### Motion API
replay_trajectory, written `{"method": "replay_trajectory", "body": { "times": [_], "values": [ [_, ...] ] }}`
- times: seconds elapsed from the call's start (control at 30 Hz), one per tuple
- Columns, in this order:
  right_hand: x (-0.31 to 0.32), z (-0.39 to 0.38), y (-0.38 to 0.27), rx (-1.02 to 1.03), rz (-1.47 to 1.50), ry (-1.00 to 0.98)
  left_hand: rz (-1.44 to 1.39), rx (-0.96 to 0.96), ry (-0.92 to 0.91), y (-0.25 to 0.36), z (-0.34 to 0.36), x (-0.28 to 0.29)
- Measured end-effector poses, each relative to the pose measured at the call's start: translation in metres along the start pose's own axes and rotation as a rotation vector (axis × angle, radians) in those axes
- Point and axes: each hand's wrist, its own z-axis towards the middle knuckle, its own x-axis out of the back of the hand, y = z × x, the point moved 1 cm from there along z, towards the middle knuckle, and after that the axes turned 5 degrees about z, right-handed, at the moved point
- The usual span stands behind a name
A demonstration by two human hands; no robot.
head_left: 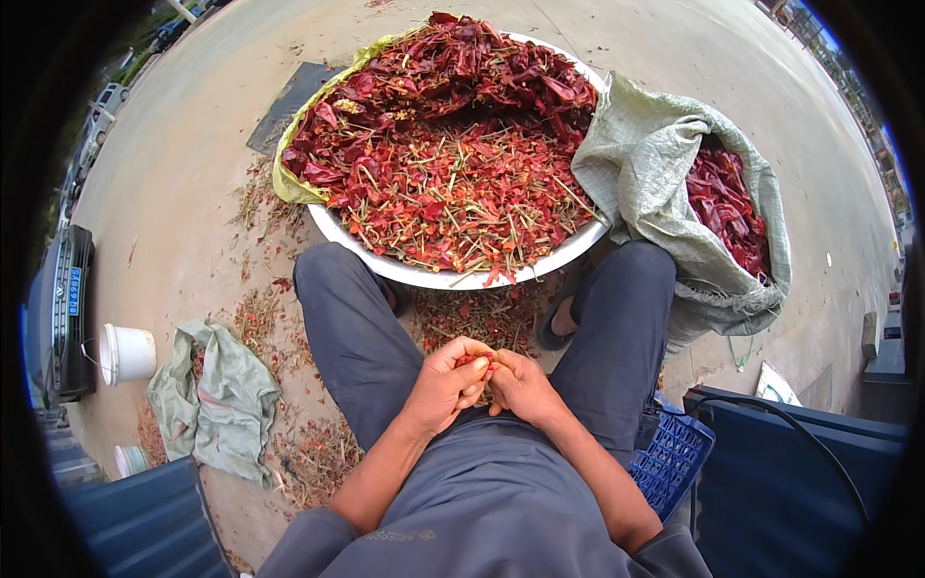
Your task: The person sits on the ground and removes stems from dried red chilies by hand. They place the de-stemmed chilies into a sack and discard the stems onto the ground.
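Close together above my lap, my left hand (441, 387) and my right hand (528, 389) are both closed. Their fingertips pinch a small dried red chili pepper (480, 362) between them, mostly covered by the fingers. Beyond my knees stands a wide white basin (385, 266), heaped with broken red chili pieces and pale stems (472, 202). Larger dark red pods (462, 58) are piled at its far side, partly on a yellow sack (285, 178). An open pale green woven sack (646, 159) at the right holds more red chilies (725, 212).
Stems and red scraps (318, 462) litter the concrete at the left and under the basin. A crumpled green sack (226, 405) and a white bucket (128, 354) are at the left. A blue crate (674, 448) is by my right hip. Parked vehicles (72, 308) line the far left.
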Motion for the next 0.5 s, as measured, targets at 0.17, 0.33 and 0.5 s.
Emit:
{"method": "replay_trajectory", "body": {
  "times": [0.17,0.33,0.5],
  "values": [
    [0.003,0.003,-0.024,0.306,-0.543,0.107,-0.423,-0.071,-0.029,0.020,0.013,0.017],
    [0.004,0.047,-0.085,0.702,-0.765,0.265,-0.429,-0.261,0.022,0.067,0.037,0.038],
    [0.006,0.136,-0.133,0.838,-0.958,0.322,-0.449,-0.270,0.158,0.108,0.050,0.055]
  ]
}}
